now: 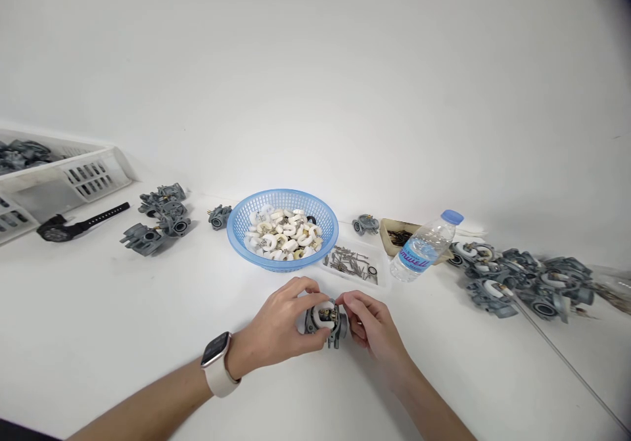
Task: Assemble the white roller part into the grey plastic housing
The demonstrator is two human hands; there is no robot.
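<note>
A grey metal carburetor body [336, 334] stands on the white table, its open side up, with a white float [321, 317] and brass parts inside. My left hand [279, 326], wearing a watch with a pale strap, grips the body from the left, thumb and fingers around the float. On the right side, my right hand [369, 323] has its thumb and index finger pinched at the body's upper right edge. Whatever those fingertips hold is too small to make out. The other fingers of that hand are curled.
Behind the hands are a blue basket [282, 264] of white floats, a white tray [382, 260] of small pins, a beige box [389, 226] and a water bottle [424, 247]. Carburetors [517, 270] cluster right beside a thin rod [566, 362]; others [167, 214], a black watch [59, 231] and a crate [64, 181] lie left.
</note>
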